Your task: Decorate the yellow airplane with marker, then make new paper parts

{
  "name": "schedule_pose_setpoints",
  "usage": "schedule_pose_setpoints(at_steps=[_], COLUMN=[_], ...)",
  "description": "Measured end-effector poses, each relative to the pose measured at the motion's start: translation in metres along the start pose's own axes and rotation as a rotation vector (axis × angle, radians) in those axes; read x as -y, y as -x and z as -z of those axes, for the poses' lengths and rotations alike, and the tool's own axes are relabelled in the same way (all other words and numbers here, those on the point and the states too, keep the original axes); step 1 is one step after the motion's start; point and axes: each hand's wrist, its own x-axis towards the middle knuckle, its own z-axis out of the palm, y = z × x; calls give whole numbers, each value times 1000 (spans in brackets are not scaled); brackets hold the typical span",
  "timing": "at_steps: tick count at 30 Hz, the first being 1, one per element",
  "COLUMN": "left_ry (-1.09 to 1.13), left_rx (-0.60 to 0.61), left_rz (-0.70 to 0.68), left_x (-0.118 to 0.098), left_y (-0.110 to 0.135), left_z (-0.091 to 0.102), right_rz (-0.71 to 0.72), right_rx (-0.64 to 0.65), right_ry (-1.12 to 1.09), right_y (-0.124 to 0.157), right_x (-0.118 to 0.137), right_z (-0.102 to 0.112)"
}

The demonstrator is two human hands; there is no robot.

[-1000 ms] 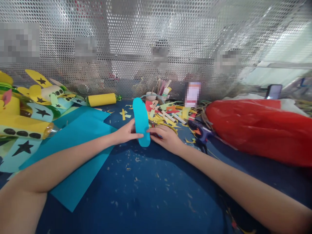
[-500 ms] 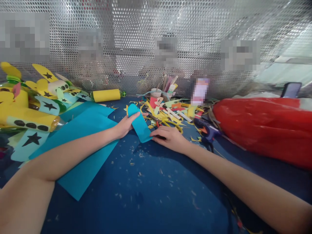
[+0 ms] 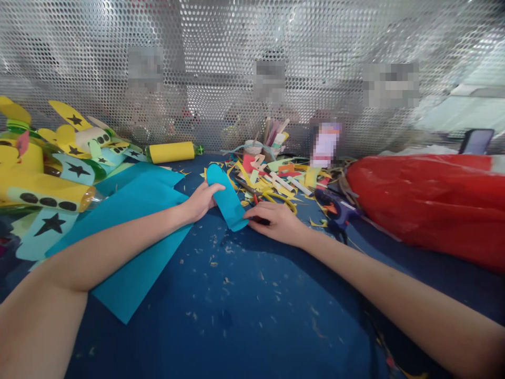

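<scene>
A rounded turquoise paper strip (image 3: 226,196) stands tilted on the dark blue table (image 3: 244,305). My left hand (image 3: 200,202) grips its left edge with thumb and fingers. My right hand (image 3: 276,222) pinches the strip's lower end against the table, fingers curled. A large turquoise paper sheet (image 3: 136,237) lies under my left forearm.
A heap of coloured paper scraps (image 3: 276,179) and yellow-handled scissors (image 3: 281,199) lie just behind my hands. A blue glue gun (image 3: 335,209) and a red plastic bag (image 3: 430,205) are on the right. Yellow paper-covered bottle planes (image 3: 47,173) crowd the left. Perforated metal screen (image 3: 252,63) behind.
The strip went from upright to tilted back and lower, bent briefly half a second ago, now straighter. Both hands stayed on it; the camera view shifted slightly.
</scene>
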Motion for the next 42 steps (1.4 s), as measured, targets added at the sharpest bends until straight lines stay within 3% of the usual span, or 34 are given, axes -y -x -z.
schedule_pose_setpoints(at_steps=[5,10,14,18,22,28,34,42], left_ry=[-91,-339,-499,-449,-506,-563,-572,-575], left_rx=[148,332,359,393,475,498,523,453], left_rz=[-69,-139,-171,-132,-182,-207,-153,-105], left_x=[-1,-5,-6,-5,-5,-3,-1,-4], left_y=[4,9,10,12,13,11,9,9], left_z=[-1,-5,-4,-3,-4,-4,-2,-2], right_rz=[-69,-298,-420,-468,-489,-543,-551,-529], right_rx=[-49,-107,-107,-135,-148,-196,-202,-191], right_ry=[-37,-85,-173,-198,-209,-285,-518,-611], right_y=[1,1,-2,-3,-3,-3,-5,-5], right_x=[0,5,9,11,9,6,1,1], right_z=[-2,-2,-1,-1,-2,-3,-2,-2])
